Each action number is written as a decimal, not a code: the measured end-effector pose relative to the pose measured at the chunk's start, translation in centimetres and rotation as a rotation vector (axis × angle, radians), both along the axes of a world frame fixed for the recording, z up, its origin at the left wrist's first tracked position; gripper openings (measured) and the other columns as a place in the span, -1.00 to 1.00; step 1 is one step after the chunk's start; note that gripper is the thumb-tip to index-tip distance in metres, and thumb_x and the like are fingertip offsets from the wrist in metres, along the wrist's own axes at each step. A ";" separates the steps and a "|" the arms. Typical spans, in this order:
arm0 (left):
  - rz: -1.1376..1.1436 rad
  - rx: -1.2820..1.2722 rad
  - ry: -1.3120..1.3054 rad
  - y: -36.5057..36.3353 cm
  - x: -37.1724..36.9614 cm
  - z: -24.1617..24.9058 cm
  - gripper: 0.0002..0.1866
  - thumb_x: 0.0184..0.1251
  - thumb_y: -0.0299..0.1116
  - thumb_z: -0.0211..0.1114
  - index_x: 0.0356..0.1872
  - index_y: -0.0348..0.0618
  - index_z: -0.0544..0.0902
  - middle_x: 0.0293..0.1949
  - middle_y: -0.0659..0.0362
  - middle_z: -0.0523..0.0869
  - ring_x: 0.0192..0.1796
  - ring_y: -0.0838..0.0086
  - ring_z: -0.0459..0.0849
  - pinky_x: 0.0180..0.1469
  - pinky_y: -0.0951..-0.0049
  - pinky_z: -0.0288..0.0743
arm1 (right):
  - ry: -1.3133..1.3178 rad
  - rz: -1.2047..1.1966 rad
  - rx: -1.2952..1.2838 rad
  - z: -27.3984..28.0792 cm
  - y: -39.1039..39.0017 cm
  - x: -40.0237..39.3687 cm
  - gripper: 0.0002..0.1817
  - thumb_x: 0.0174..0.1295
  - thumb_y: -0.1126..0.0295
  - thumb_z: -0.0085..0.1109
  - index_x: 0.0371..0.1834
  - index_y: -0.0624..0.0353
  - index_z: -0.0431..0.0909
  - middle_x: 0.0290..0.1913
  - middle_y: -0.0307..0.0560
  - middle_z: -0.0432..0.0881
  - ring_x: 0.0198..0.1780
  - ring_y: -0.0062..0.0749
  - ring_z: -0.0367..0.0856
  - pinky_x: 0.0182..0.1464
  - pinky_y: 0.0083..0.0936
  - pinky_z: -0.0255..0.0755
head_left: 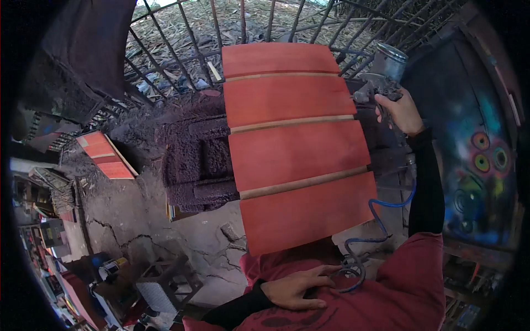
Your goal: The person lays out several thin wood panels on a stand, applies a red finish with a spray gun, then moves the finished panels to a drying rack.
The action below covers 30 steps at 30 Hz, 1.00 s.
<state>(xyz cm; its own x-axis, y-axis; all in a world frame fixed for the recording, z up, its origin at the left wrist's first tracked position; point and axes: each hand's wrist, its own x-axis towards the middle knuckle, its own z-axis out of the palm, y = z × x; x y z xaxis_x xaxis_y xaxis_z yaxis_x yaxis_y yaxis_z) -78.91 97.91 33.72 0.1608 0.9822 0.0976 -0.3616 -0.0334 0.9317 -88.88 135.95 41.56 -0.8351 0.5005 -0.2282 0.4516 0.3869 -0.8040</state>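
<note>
My right hand point(404, 112) is wrapped round the handle of a spray gun point(381, 88) with a metal cup on top, at the right edge of a panel. That panel point(298, 149) is painted orange-red in several wide bands, with narrow brown strips between them. It lies on a dark, crusted stand point(196, 160). A blue hose point(381, 220) hangs in a coil below the gun, close to my left hand point(301, 287). My left hand rests on the red shirt at my front, fingers spread, holding nothing.
Metal bars point(243, 22) run along the back. A smaller red panel point(106, 155) leans at the left. A grey stool point(165, 287) and a can point(112, 268) stand lower left on cracked floor. A dark board with coloured rings point(475, 149) stands at the right.
</note>
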 end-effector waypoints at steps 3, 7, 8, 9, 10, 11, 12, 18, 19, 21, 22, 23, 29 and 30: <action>-0.016 -0.008 -0.032 0.2 0.0 0.0 -0.48 0.24 -0.02 0.21 0.05 -0.23 0.45 0.39 -0.15 0.01 0.42 0.02 0.06 0.37 0.10 0.03 | 0.013 -0.064 0.022 0.7 2.5 2.0 -0.77 0.20 0.27 0.18 -0.22 0.17 0.44 -0.56 -0.19 0.57 -0.62 -0.54 0.56 -0.74 -0.66 0.30; -0.010 0.011 -0.022 0.2 -0.4 0.3 -0.49 0.25 -0.04 0.21 0.05 -0.22 0.45 0.39 -0.16 0.01 0.42 0.03 0.07 0.37 0.11 0.04 | 0.005 -0.116 0.060 0.7 5.2 3.9 -0.77 0.20 0.27 0.17 -0.21 0.17 0.43 -0.56 -0.18 0.57 -0.61 -0.52 0.56 -0.72 -0.63 0.30; -0.007 0.014 -0.007 0.3 -0.4 0.3 -0.50 0.24 -0.05 0.21 0.05 -0.23 0.46 0.39 -0.16 0.02 0.42 0.02 0.08 0.37 0.11 0.06 | -0.010 -0.126 0.081 0.8 5.2 4.1 -0.76 0.20 0.26 0.16 -0.21 0.16 0.43 -0.56 -0.19 0.56 -0.61 -0.52 0.56 -0.72 -0.62 0.29; -0.003 0.017 0.007 0.3 -0.4 0.4 -0.50 0.24 -0.06 0.22 0.04 -0.24 0.46 0.39 -0.16 0.03 0.42 0.02 0.08 0.36 0.11 0.07 | -0.047 -0.135 0.080 1.0 4.9 4.2 -0.76 0.21 0.25 0.16 -0.21 0.17 0.43 -0.55 -0.18 0.57 -0.61 -0.51 0.56 -0.71 -0.61 0.29; 0.000 0.019 0.008 0.3 -0.3 0.4 -0.50 0.24 -0.06 0.22 0.04 -0.24 0.46 0.39 -0.16 0.03 0.42 0.02 0.08 0.36 0.11 0.07 | -0.046 -0.132 0.082 1.1 4.2 4.1 -0.76 0.21 0.25 0.16 -0.21 0.17 0.43 -0.55 -0.18 0.57 -0.61 -0.51 0.56 -0.71 -0.61 0.29; -0.005 0.031 0.031 0.3 -0.2 0.3 -0.50 0.24 -0.06 0.21 0.04 -0.24 0.46 0.38 -0.17 0.04 0.40 0.01 0.11 0.35 0.12 0.10 | -0.026 -0.137 0.051 0.9 3.2 3.9 -0.76 0.21 0.25 0.15 -0.22 0.17 0.43 -0.54 -0.18 0.57 -0.61 -0.50 0.56 -0.72 -0.61 0.28; -0.003 0.036 0.055 0.2 -0.1 0.3 -0.50 0.25 -0.05 0.21 0.04 -0.24 0.46 0.37 -0.17 0.06 0.39 0.01 0.14 0.34 0.13 0.13 | -0.005 -0.135 0.013 0.6 2.1 3.6 -0.76 0.21 0.25 0.15 -0.23 0.17 0.44 -0.54 -0.18 0.58 -0.61 -0.50 0.56 -0.72 -0.61 0.27; 0.043 0.030 0.107 -0.9 -0.2 0.8 -0.46 0.26 0.02 0.16 0.03 -0.27 0.46 0.33 -0.20 0.13 0.31 -0.01 0.25 0.27 0.16 0.22 | 0.041 0.046 -0.135 -1.4 -5.3 -0.9 -0.79 0.25 0.27 0.11 -0.24 0.20 0.48 -0.53 -0.18 0.58 -0.59 -0.54 0.57 -0.67 -0.63 0.32; 0.070 0.042 0.102 -1.2 0.0 0.8 -0.46 0.27 0.02 0.16 0.03 -0.29 0.47 0.33 -0.19 0.14 0.31 -0.03 0.26 0.27 0.15 0.22 | 0.085 0.133 -0.158 -2.1 -6.5 -1.7 -0.80 0.25 0.28 0.10 -0.25 0.20 0.49 -0.53 -0.19 0.58 -0.59 -0.55 0.56 -0.66 -0.64 0.32; 0.095 0.057 0.103 -1.7 0.3 0.5 -0.46 0.27 0.02 0.15 0.03 -0.29 0.47 0.33 -0.19 0.14 0.31 -0.04 0.25 0.27 0.15 0.22 | 0.144 0.248 -0.214 -2.1 -9.6 -3.2 -0.82 0.26 0.29 0.10 -0.27 0.19 0.50 -0.52 -0.20 0.58 -0.56 -0.57 0.56 -0.64 -0.67 0.32; 0.112 0.078 0.104 -1.9 0.4 0.4 -0.45 0.27 0.03 0.15 0.03 -0.28 0.48 0.33 -0.19 0.15 0.31 -0.05 0.25 0.28 0.14 0.22 | 0.145 0.253 -0.215 -2.1 -11.2 -3.9 -0.82 0.26 0.29 0.10 -0.27 0.19 0.50 -0.52 -0.20 0.58 -0.56 -0.57 0.56 -0.64 -0.67 0.32; 0.118 0.076 0.105 -2.2 0.4 0.5 -0.45 0.27 0.03 0.15 0.03 -0.28 0.48 0.33 -0.19 0.15 0.31 -0.05 0.25 0.28 0.14 0.22 | 0.151 0.295 -0.261 -2.0 -12.8 -4.6 -0.81 0.27 0.28 0.09 -0.27 0.19 0.51 -0.51 -0.21 0.59 -0.55 -0.57 0.57 -0.65 -0.67 0.33; 0.149 0.054 0.092 -3.4 0.6 0.2 -0.46 0.28 0.04 0.13 0.02 -0.28 0.48 0.35 -0.20 0.11 0.34 -0.07 0.21 0.31 0.09 0.16 | 0.088 0.373 -0.452 -1.0 -19.8 -5.9 -0.78 0.27 0.32 0.08 -0.13 0.22 0.46 -0.47 -0.21 0.58 -0.52 -0.59 0.57 -0.66 -0.65 0.36; 0.190 0.076 0.101 -3.5 0.7 0.3 -0.49 0.28 0.00 0.15 0.00 -0.28 0.48 0.30 -0.21 0.18 0.32 -0.08 0.23 0.30 0.11 0.18 | 0.088 0.392 -0.495 -1.0 -20.1 -5.9 -0.75 0.27 0.38 0.08 -0.05 0.25 0.41 -0.46 -0.20 0.57 -0.52 -0.59 0.56 -0.66 -0.65 0.37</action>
<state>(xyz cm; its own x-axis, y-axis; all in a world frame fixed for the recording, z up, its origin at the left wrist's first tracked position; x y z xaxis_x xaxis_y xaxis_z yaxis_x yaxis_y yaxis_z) -78.25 94.40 34.03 -0.0141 0.9861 0.1653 -0.2472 -0.1637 0.9551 -94.74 115.83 40.53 -0.9612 0.0066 -0.2758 0.2754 0.0834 -0.9577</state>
